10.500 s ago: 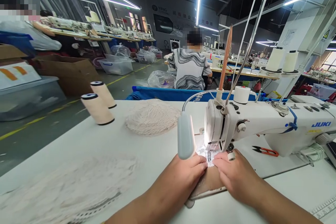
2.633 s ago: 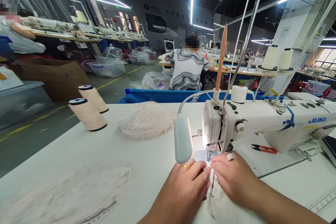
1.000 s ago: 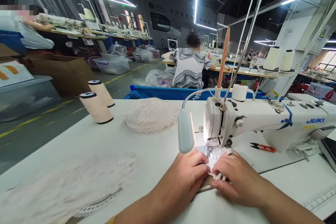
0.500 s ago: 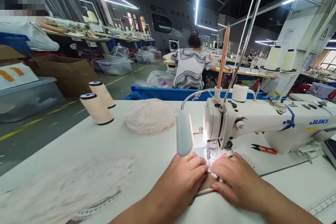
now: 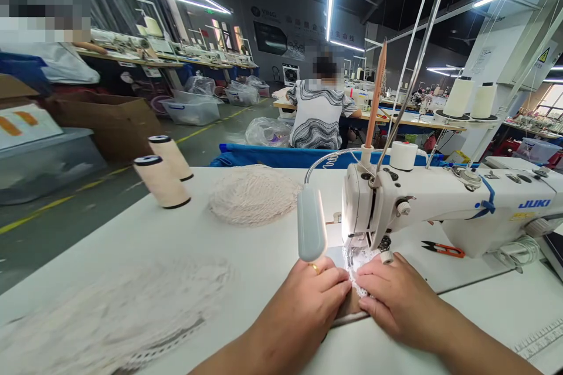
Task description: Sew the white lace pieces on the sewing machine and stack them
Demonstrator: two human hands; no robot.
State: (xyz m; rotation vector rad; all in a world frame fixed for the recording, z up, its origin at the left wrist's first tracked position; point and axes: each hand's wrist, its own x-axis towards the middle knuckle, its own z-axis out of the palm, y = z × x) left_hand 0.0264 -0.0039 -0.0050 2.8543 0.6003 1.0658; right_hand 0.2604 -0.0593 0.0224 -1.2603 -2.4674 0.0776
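Under the head of a white sewing machine [image 5: 365, 205] lies a small strip of white lace [image 5: 358, 258], lit brightly by the lamp [image 5: 311, 222]. My left hand [image 5: 314, 299] presses the lace's left edge, its fingers bent together. From the other side my right hand [image 5: 393, 296] has thumb and fingers closed on the lace's right edge, close to the presser foot. The needle and the fingertips' exact grip are hard to make out in the glare. A brown patch shows between the hands below the lace.
Left on the white table [image 5: 189, 246] are a round lace pile [image 5: 255, 194], a larger lace heap [image 5: 123, 310] and two cream thread cones [image 5: 162, 183]. Orange-handled thread snips [image 5: 443, 249] and a clear ruler [image 5: 541, 338] lie right. A seated person [image 5: 323, 111] works ahead.
The lace has shifted slightly away from me, under the machine head, and less of its near end shows. Both hands keep nearly the same place.
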